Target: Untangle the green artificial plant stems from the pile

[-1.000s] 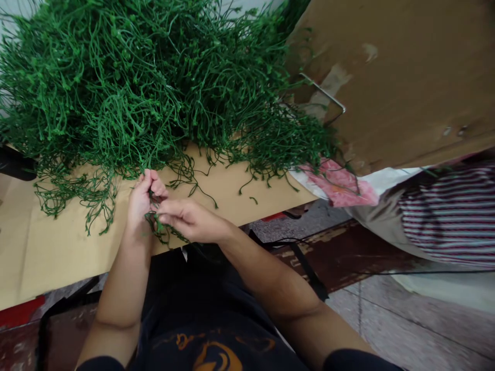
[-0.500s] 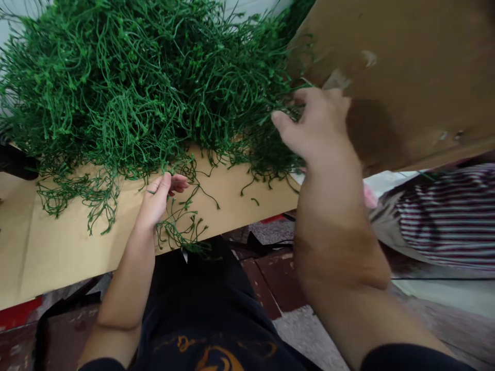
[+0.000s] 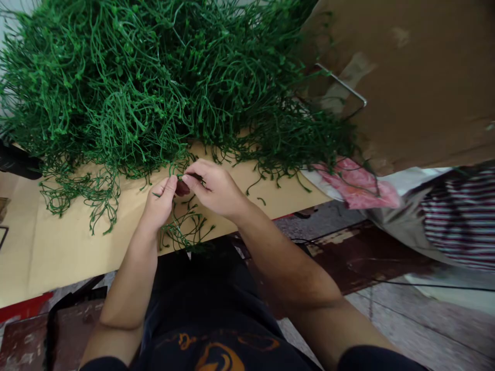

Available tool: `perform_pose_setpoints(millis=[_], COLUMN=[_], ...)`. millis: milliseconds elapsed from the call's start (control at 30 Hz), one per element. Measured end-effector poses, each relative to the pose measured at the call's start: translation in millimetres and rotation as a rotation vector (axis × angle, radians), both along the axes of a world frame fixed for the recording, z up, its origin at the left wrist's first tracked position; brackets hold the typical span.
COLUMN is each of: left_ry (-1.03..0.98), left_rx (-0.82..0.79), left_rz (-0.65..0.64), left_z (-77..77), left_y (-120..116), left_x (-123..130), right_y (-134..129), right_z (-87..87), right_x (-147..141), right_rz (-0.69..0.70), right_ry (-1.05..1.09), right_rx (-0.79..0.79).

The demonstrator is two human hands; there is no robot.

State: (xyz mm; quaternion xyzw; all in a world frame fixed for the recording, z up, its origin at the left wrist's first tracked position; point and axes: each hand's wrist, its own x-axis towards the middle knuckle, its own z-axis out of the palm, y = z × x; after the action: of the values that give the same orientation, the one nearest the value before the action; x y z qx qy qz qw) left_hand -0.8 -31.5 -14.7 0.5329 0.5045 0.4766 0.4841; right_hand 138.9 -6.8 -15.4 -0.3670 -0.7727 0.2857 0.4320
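A big heap of green artificial stems fills the back of the cardboard-covered table. My left hand pinches a thin green stem, whose end sticks out by the thumb. Close against it, fingertips nearly touching, my right hand is closed at the same stem; its fingers partly hide what is between them. Under both hands, a small loose bunch of green stems lies at the table's front edge.
At the right stands a large brown cardboard panel with a metal wire handle. Pink plastic lies below it, beside a striped cloth. A black object is at the left edge.
My right hand has come from the heap's right side by the panel to my left hand, and its fingers have closed. The pink plastic and wire handle now show. My left hand has barely moved.
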Motion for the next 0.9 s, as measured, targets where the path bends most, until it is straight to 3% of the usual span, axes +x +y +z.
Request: perform_pose_setpoints(millis=[200,300,433,633,800,900], left_ry=[0.101,-0.053,-0.281,-0.413,-0.483,-0.478], left_rx=[0.129,0.063,-0.02,-0.069,-0.085,-0.094], left_rz=[0.114,0.137,0.066,0.042,0.02,0.005], left_z=[-6.8,-5.9,-2.5,-3.5,-3.2,-1.0], left_y=[2,2,1,3,2,1], left_x=[1,2,3,0,-2,-2], right_y=[1,-1,-2,-3,-4,-4], right_z=[-0.8,0.8,1.2,-7.9,-11.6,-12.1], right_x=[7,3,-3,-11,-16,-17], right_rz=[0.089,0.092,0.035,-0.071,0.203,0.279], right_ry=[0.177,0.216,0.246,0.303,0.399,0.467], right_rx=[-0.15,-0.21,-0.164,-0.156,-0.332,-0.396])
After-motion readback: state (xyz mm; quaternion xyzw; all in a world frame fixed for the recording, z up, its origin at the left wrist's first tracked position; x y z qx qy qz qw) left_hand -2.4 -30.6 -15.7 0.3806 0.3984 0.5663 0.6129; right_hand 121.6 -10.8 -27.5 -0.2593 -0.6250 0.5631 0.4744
